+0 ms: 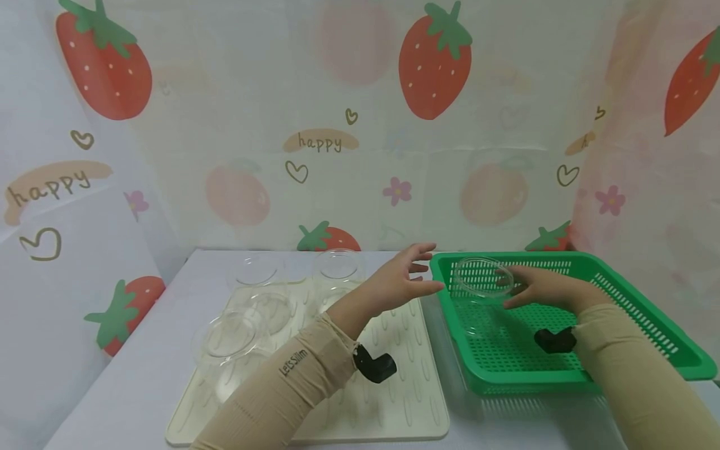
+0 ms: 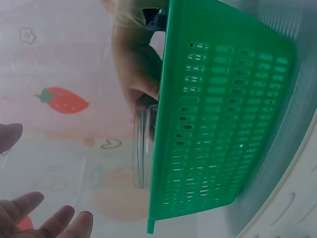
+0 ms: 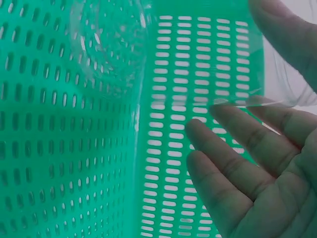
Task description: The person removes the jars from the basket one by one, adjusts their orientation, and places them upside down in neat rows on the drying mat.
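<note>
A clear round plastic jar (image 1: 474, 292) is upright inside the green basket (image 1: 469, 387), its rim rising above the basket's edge in the left wrist view. My right hand (image 1: 542, 289) is spread beside the jar's right side. In the right wrist view its thumb is above and its fingertips (image 3: 218, 111) lie right at the wall, the fingers nearly straight. My left hand (image 1: 396, 281) hovers between the pale mat (image 1: 388, 412) and the basket, fingers apart and holding nothing.
Several more clear jars (image 1: 233, 334) stand on the mat's left and back parts. Part of the mat is hidden behind my left forearm. A white table (image 1: 112, 387) lies under everything, with a strawberry-print cloth (image 1: 259, 94) behind it and at the sides.
</note>
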The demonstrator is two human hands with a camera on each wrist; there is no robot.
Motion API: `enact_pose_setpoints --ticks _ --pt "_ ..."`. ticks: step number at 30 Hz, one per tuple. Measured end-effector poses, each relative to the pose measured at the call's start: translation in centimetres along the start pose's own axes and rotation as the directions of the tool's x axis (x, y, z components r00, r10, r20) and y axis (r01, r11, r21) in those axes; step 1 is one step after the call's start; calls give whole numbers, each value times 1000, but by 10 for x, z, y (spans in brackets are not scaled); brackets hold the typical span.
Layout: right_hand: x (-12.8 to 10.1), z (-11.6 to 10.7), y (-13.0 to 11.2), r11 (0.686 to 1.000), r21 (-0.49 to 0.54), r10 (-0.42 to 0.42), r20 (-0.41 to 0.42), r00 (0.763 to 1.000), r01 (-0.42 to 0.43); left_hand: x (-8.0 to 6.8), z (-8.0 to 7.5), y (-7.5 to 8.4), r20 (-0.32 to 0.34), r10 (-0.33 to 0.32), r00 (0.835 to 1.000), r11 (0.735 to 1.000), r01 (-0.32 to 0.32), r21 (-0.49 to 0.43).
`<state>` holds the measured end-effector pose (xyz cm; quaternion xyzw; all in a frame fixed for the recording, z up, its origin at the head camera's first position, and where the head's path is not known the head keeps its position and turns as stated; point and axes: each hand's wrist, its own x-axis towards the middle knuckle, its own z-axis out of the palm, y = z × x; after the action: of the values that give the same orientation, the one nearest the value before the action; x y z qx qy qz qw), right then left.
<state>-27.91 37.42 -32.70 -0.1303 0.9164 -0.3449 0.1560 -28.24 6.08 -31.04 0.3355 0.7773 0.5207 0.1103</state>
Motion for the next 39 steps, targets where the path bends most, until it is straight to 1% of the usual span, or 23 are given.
enact_pose_setpoints --ticks 5,12,16,20,23,27,31,39 --pt "3 2 -5 1000 -14 -1 7 1000 1 0 -1 -1 3 2 1000 1000 -2 0" --pt "10 6 -9 998 -32 -54 -12 998 53 0 -2 -3 5 0 1000 1000 0 -11" --pt "14 7 -9 998 -34 -61 -24 998 61 0 -2 -3 5 -2 1000 1000 2 -17" --pt "17 7 -9 993 -59 -101 -61 993 98 -1 -2 -3 2 -2 1000 1000 2 -17" --pt "18 6 -9 989 -70 -137 -109 985 130 -1 -3 -3 -2 -4 1000 1000 4 -19" --pt "20 6 -11 988 -27 -156 -147 977 154 -2 -3 -2 -6 -6 1000 1000 5 -26" --pt "21 6 -12 987 3 -160 -142 977 162 -2 -3 -1 -8 -5 1000 1000 5 -21" --pt "20 6 -19 984 1 -178 -151 972 180 -3 -1 0 -14 -19 1000 1000 18 -11"
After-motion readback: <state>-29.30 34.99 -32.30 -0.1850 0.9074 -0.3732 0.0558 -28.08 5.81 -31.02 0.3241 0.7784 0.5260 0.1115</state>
